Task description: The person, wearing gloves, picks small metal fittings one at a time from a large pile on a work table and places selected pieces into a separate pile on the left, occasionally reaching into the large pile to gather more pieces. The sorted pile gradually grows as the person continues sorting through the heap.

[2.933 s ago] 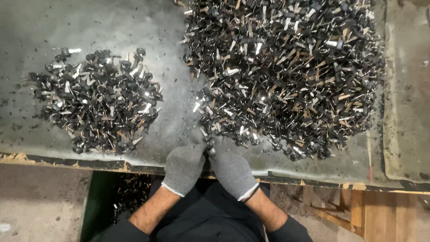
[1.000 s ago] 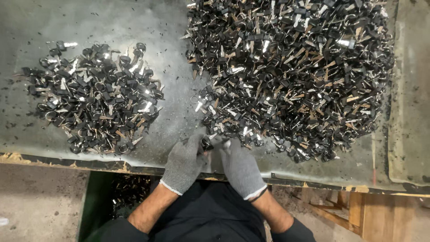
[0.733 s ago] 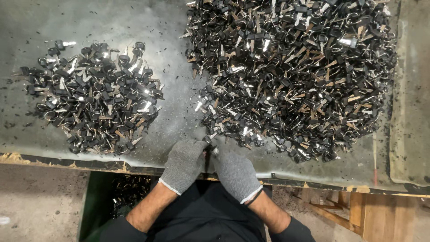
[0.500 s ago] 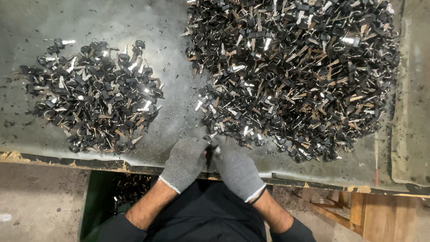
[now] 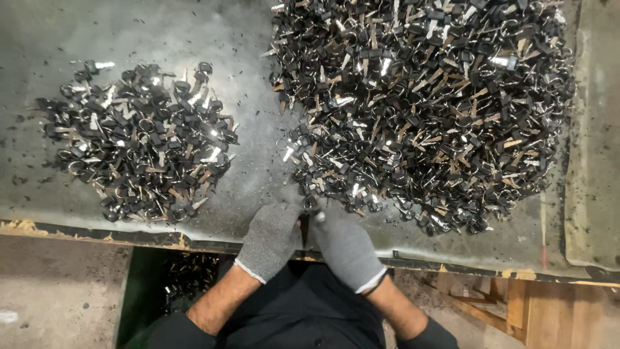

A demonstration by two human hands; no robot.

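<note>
We are holding both gloved hands together at the near edge of the table. Our left hand (image 5: pixel 271 236) and our right hand (image 5: pixel 345 249) are meeting over one small key (image 5: pixel 312 210), and the fingertips of both are pinching it between them; a short bright metal part is showing just above the right glove. Compared with the earlier pictures, the hands are staying almost in the same place and only shifting a little, so the same small piece is still being worked between the fingers and nothing is yet being put down.

Just beyond the fingertips, and spreading away to the right, the large pile of keys (image 5: pixel 420 110) is lying, black heads and metal blades and rings all mixed. Well to the left of the left hand, the small pile of keys (image 5: pixel 139 142) is lying apart, and it is looking the same as before. Both piles are resting on the grey worn table (image 5: pixel 194 39), with dark crumbs around them. Below the left wrist, under the table edge, a green bin (image 5: pixel 139 291) is showing some keys inside.
</note>
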